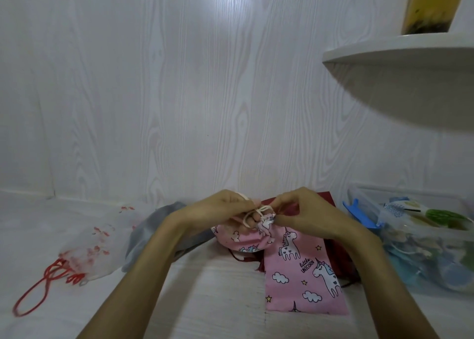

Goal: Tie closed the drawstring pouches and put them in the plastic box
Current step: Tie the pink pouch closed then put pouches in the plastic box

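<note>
Forearms cut off; cord [252, 214] knot finger-hidden.

Two pink unicorn pouches [305, 269], one sheer pouch [95, 238], one grey pouch [151, 228], one dark red pouch [320, 200], one plastic box [423, 259].

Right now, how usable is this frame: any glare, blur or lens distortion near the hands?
Head view: a bright glare patch on the wall; wide-angle bending curves the shelf edge; the left hand and right hand on the pink unicorn pouch look soft; the plastic box is smeared.
</note>
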`<state>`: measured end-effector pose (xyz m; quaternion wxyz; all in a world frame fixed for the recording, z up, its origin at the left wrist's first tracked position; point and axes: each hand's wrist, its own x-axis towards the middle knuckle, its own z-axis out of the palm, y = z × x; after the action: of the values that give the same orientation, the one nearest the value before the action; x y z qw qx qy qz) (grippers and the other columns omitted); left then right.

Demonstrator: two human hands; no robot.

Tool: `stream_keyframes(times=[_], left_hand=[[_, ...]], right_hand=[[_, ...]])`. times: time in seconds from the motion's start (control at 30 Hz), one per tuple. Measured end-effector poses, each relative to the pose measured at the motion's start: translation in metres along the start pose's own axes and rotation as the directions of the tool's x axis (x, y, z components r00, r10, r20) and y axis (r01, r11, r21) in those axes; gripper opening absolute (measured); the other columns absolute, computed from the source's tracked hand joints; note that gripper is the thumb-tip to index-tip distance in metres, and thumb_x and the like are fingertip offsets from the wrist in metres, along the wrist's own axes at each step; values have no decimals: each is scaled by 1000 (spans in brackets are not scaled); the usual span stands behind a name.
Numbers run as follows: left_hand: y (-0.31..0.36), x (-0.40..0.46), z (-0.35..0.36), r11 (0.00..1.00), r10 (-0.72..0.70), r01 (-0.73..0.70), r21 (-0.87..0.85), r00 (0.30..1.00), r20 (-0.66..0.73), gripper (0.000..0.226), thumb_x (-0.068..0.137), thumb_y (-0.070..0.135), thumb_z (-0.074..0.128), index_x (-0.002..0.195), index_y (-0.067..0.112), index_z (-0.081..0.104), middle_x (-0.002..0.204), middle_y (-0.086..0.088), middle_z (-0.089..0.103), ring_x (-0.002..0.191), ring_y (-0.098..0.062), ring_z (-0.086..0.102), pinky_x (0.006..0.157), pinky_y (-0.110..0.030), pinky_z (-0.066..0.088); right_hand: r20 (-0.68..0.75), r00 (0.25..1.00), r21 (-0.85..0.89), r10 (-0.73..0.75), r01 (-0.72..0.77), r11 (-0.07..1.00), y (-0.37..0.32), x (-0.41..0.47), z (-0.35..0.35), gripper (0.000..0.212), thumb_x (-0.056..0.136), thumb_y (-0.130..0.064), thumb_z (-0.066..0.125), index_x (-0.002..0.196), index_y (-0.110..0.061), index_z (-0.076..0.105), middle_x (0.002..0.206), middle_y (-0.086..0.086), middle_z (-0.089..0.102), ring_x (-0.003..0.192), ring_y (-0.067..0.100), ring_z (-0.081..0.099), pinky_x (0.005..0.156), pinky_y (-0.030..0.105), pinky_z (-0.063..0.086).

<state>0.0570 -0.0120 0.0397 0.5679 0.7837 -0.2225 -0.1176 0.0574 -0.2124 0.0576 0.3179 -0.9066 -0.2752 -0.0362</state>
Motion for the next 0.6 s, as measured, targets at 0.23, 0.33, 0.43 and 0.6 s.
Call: stream_keyframes(times=[0.23,0.33,0.43,0.6], left_hand=[[1,-8,-6,998,-55,54,11,998,39,29,92,33,57,72,19,73,63,10,61,59,1,54,60,-16,37],[3,-11,-3,995,-94,92,26,991,92,23,91,31,57,83,22,76,69,14,68,67,3,58,63,-15,38],[2,-9,-2,993,-113,115,-19,990,79,22,87,35,61,92,20,77,77,12,71,78,-7,58,67,-19,43],[3,-2,-2,887,-131,96,-451,990,-47,21,70,18,73,88,8,77,82,-7,75,70,-13,68,61,-14,56]], right_hand=[[-101,995,90,14,-5,996,-1,-9,-15,6,69,-25,82,73,-22,77,87,-4,74,82,10,68,74,19,52],[-97,995,121,7,5,993,-2,-12,-20,8,69,-29,80,72,-23,78,98,-12,69,87,0,64,72,9,47],[-86,996,209,-4,22,978,-5,-16,-25,7,76,-23,75,77,-16,77,87,-8,73,80,1,67,70,9,46],[-85,996,273,-40,62,960,-9,-21,-32,21,71,-29,74,78,-10,75,67,12,71,59,16,59,60,20,46]])
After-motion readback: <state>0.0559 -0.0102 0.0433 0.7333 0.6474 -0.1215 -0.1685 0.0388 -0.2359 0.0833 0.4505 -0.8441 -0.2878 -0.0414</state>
